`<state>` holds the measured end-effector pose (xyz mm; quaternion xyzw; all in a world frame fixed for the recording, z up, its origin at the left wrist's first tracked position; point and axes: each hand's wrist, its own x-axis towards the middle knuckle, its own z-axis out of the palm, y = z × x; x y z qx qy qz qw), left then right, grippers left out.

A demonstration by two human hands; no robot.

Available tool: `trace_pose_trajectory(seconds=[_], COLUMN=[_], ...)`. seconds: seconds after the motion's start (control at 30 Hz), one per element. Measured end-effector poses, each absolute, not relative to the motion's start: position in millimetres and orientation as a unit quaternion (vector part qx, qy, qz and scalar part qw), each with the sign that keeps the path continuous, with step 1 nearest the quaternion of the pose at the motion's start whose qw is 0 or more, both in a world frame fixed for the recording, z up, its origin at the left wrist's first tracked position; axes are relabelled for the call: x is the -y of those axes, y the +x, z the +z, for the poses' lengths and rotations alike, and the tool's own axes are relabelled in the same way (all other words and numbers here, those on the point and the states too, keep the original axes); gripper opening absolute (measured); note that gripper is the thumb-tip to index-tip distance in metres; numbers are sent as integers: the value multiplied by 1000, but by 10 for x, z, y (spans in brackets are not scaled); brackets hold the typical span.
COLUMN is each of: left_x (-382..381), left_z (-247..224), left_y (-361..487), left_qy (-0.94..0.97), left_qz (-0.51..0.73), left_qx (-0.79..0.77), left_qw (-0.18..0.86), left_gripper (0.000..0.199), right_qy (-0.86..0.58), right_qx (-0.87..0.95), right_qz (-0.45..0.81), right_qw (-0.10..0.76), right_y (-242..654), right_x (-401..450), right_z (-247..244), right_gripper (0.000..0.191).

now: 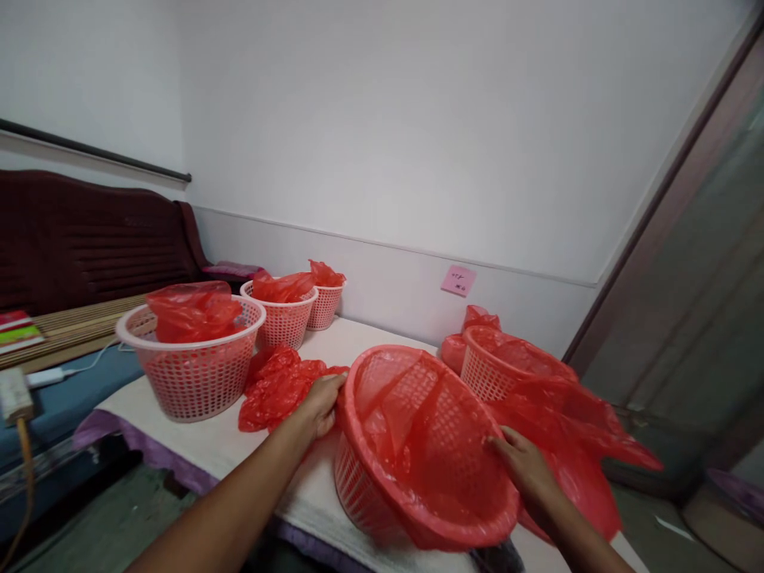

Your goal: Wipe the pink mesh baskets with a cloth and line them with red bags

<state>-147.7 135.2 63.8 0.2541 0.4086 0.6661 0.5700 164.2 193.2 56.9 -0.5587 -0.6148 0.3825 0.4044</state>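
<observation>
A pink plastic basket (pixel 364 509) is tilted toward me at the front of the table. Its inside is lined with a red plastic bag (pixel 411 422), whose edge is folded over the rim. My left hand (pixel 325 402) is closed on the left side of the rim and the bag there. My right hand (pixel 522 458) grips the right side of the rim, fingertips on the bag inside. Left of the basket, near my left hand, lies a crumpled heap of red plastic bags (pixel 278 390).
A pink basket (pixel 191 382) stands at left, with two smaller baskets (pixel 280 322) behind it, all holding red bags. Another lined basket (pixel 486 374) and a spread red bag (pixel 573 446) are at right. A pink note (pixel 458 280) is on the wall; a power strip (pixel 15 398) lies far left.
</observation>
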Motion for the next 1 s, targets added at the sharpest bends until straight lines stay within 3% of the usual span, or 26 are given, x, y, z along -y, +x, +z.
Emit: trace_pose_trajectory(seconds=[0.1, 0.27, 0.47, 0.67, 0.83, 1.0], left_x=[-1263, -1175, -995, -909, -922, -773], left_z=[603, 671, 958, 950, 912, 975], left_y=[-1515, -1561, -1277, -1084, -1127, -1210], left_qy=[254, 259, 327, 336, 333, 380], left_qz=[643, 621, 617, 617, 643, 687], left_qx=[-409, -403, -388, -419, -459, -502], left_qw=[596, 621, 601, 575, 515, 362], left_gripper=[21, 39, 26, 24, 20, 23], right_qy=[-540, -537, -599, -620, -623, -631], right_qx=[625, 640, 631, 577, 563, 554], right_qz=[385, 372, 281, 353, 372, 363], right_qw=[412, 404, 405, 397, 396, 404], right_y=[1751, 1903, 2078, 2204, 2156, 2078], right_x=[-1915, -1789, -1721, -1686, -1634, -1614], right_z=[481, 444, 296, 109, 160, 241], right_gripper=[34, 45, 52, 64, 67, 57])
